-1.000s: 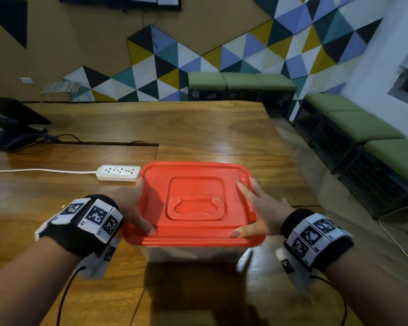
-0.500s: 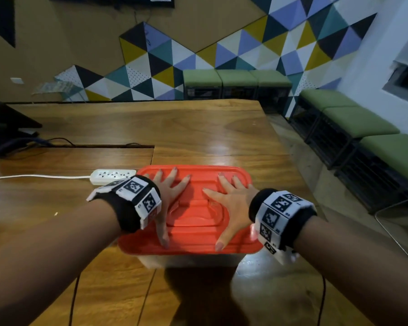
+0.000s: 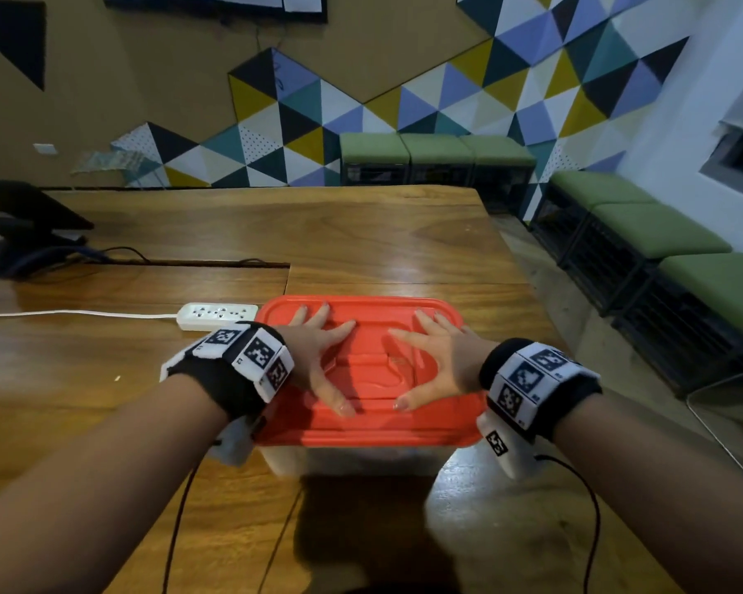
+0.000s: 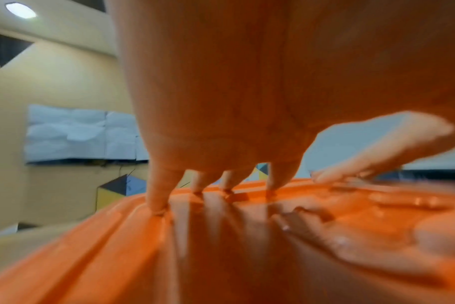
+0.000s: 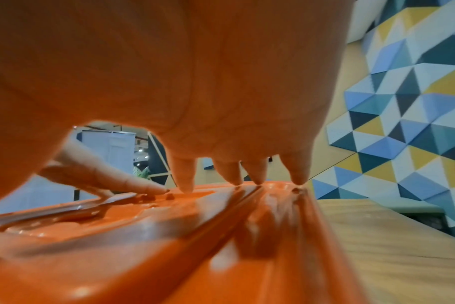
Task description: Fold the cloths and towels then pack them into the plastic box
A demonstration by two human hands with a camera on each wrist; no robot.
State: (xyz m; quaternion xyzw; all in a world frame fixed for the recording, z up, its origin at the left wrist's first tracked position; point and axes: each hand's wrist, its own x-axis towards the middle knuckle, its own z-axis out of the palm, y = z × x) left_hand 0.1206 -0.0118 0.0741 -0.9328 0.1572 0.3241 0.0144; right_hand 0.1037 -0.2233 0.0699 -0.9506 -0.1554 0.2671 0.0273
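Sealing the packed box, near the end of the task.

Red lid (image 3: 363, 426) already seated on the clear plastic box (image 3: 290, 458), standing on the wooden surface (image 3: 361, 233) at its near right part, just beside a white power strip (image 3: 217, 315). Left hand (image 3: 318, 358) and right hand (image 3: 436, 362) both laid on the lid, fingers (image 4: 159, 191) spread and fingertips (image 5: 185, 181) pressing down. No loose cloths or towels in view; contents too hazy through the wall to confirm. Judged left: pressing the rim fully shut all round.
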